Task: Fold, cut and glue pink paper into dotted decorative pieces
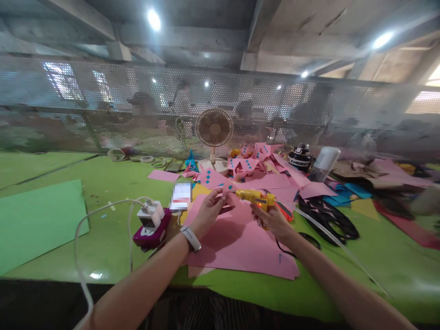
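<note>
In my right hand (270, 217) is a yellow hot glue gun (256, 197), its nozzle pointing left and a small orange light glowing on its body. My left hand (213, 208), with a white band on the wrist, pinches a pink paper piece (216, 178) that carries blue diamond shapes. The nozzle is right beside the pinched paper; whether they touch I cannot tell. Below both hands lies a large pink sheet (247, 247). Behind them is a heap of folded pink paper pieces (244, 165) with blue diamonds.
A purple power strip (151, 236) with white plugs and cables stands left, beside a lit phone (181, 197). A small fan (214, 128) stands behind. At right are a black tray (330, 220), a black container (299, 156) and a clear bottle (325, 162). Green sheet (41, 220) lies far left.
</note>
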Available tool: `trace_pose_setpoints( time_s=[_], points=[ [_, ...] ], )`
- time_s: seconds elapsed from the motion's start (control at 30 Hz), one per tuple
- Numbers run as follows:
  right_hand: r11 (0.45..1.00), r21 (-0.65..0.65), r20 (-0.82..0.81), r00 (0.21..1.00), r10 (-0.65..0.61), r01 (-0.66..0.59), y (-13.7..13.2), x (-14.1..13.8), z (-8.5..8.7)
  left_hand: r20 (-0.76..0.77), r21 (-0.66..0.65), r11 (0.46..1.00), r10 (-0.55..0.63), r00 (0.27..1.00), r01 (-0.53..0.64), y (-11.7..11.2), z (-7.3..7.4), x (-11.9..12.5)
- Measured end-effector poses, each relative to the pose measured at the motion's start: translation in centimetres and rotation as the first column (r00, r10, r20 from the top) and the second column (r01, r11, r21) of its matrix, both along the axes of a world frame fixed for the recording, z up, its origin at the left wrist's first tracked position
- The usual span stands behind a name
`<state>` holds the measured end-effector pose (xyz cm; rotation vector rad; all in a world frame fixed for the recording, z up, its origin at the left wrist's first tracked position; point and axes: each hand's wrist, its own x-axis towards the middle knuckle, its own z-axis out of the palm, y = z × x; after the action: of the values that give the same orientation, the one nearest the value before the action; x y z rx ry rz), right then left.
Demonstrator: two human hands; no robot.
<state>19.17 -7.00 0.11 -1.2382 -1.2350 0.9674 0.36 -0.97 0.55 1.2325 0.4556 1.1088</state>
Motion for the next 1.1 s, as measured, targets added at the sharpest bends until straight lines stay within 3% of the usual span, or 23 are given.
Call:
trace_pose_setpoints(
  time_s=[0.3,1.1],
  points=[
    [1.000,0.000,-0.011,1.000,0.008,-0.008,0.22,0.24,-0.69,0.011,-0.010,1.000,-0.002,1.000,0.002,0.11,-0.12,0.00],
    [1.000,0.023,0.077,0.997,0.002,-0.003,-0.25,0.07,-0.21,0.000,-0.003,1.000,0.003,1.000,-0.003,-0.12,0.11,0.01]
  ],
)
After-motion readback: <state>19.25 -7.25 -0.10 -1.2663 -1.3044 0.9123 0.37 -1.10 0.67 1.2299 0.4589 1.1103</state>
